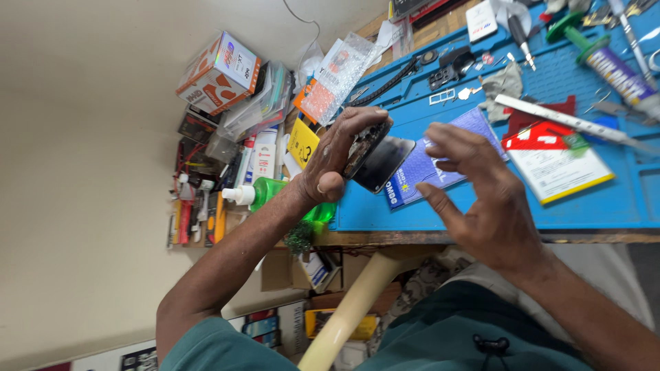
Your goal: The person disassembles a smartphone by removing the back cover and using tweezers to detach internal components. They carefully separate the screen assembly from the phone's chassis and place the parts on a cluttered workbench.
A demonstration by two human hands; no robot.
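My left hand (338,161) grips a dark opened phone body (364,145) by its edge, and a black screen panel (386,162) angles away from it over the blue work mat (619,199). My right hand (481,199) hovers just right of the phone with fingers spread and holds nothing. A purple flat packet (440,168) lies on the mat under and between my hands.
A white and yellow flat box (560,172), a red card (536,134), screwdrivers (519,34) and a glue tube (615,69) lie on the mat's far side. A green bottle (265,192), an orange and white box (220,72) and bubble wrap (337,72) crowd the left.
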